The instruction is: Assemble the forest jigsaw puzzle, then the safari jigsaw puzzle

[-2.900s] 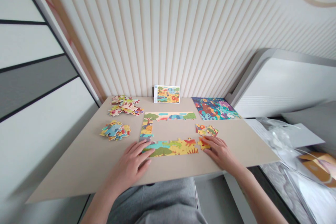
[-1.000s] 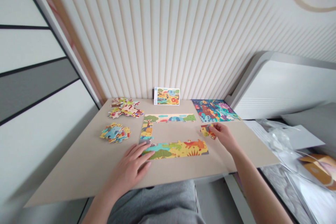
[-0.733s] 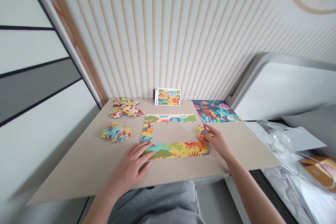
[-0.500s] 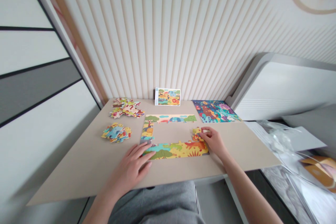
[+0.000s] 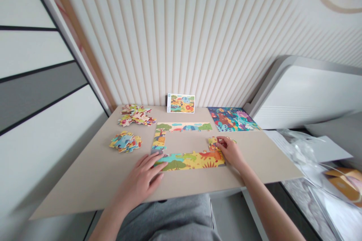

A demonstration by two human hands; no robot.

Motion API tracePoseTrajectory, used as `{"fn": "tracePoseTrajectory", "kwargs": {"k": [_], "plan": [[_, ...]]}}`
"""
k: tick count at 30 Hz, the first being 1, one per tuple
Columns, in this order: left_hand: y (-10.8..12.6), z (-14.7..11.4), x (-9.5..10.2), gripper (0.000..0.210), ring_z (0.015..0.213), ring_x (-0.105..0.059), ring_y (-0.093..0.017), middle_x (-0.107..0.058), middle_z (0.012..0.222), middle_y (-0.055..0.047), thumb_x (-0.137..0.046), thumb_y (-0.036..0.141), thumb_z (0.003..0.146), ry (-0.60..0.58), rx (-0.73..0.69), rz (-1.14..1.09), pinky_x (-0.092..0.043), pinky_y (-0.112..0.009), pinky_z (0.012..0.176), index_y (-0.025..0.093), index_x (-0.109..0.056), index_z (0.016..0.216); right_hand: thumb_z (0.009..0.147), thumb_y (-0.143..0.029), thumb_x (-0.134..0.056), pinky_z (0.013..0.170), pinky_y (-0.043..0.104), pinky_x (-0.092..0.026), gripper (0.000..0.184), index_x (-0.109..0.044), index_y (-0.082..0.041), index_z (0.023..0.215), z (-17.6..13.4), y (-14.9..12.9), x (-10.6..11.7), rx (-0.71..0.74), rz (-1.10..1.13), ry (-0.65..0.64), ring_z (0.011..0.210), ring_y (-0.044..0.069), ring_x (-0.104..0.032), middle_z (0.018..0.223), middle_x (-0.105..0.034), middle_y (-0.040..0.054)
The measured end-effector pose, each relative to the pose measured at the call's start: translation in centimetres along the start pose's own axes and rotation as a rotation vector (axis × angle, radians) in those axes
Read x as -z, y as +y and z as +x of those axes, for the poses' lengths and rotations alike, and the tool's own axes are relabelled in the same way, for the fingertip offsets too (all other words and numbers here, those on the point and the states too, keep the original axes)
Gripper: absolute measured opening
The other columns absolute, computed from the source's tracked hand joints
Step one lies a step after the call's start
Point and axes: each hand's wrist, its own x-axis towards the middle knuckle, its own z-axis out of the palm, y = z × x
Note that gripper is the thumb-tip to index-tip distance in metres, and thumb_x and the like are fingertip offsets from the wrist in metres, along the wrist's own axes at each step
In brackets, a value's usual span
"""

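A jigsaw border (image 5: 192, 161) with animals and trees lies on the table, its top, left and bottom sides joined around a bare middle. My left hand (image 5: 145, 173) rests open, fingers spread over the border's lower left corner. At the right side, my right hand (image 5: 230, 152) pinches a yellow and orange puzzle piece (image 5: 212, 144) just above the bottom row. My fingers partly cover it, so I cannot tell whether it is joined to the row. A small yellow bit shows beyond the right hand's knuckles, mostly hidden.
A picture card (image 5: 182, 104) leans upright at the back against the ribbed wall. Two heaps of loose pieces, a far one (image 5: 136, 116) and a nearer one (image 5: 125, 142), lie at the left. A dark blue picture sheet (image 5: 233, 119) lies at the back right.
My right hand has shifted slightly at the border's right side, and a yellow bit now shows beyond its knuckles. The left hand has stayed in place.
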Motion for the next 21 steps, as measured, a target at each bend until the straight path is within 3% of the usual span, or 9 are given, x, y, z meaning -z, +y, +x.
{"fn": "tracePoseTrajectory", "kwargs": {"k": [12, 18, 21], "plan": [[0.0, -0.1, 0.0, 0.041, 0.140, -0.044, -0.028, -0.050, 0.152, -0.002, -0.054, 0.031, 0.098, -0.028, 0.011, 0.015, -0.039, -0.051, 0.118, 0.031, -0.061, 0.138, 0.093, -0.037, -0.057, 0.085, 0.038, -0.046, 0.033, -0.069, -0.023, 0.120, 0.0, 0.2, 0.3, 0.108, -0.203, -0.054, 0.093, 0.025, -0.063, 0.100, -0.072, 0.0083], [-0.1, 0.0, 0.0, 0.041, 0.141, -0.044, -0.027, -0.049, 0.152, -0.001, -0.054, 0.030, 0.098, -0.024, 0.015, 0.000, -0.039, -0.049, 0.118, 0.032, -0.061, 0.138, 0.096, -0.037, -0.057, 0.096, 0.041, -0.043, 0.034, -0.065, -0.026, 0.127, -0.8, -0.2, 0.6, 0.206, -0.323, 0.002, 0.109, 0.028, -0.059, 0.116, -0.068, 0.0096], [0.0, 0.0, 0.0, 0.041, 0.140, -0.045, -0.027, -0.050, 0.151, -0.001, -0.054, 0.030, 0.098, -0.016, 0.008, -0.010, -0.039, -0.049, 0.118, 0.032, -0.061, 0.138, 0.098, -0.036, -0.053, 0.097, 0.041, -0.043, 0.026, -0.071, -0.028, 0.116, -1.2, -0.6, 0.5, 0.255, -0.346, -0.001, 0.107, 0.027, -0.059, 0.115, -0.067, 0.0090]]}}
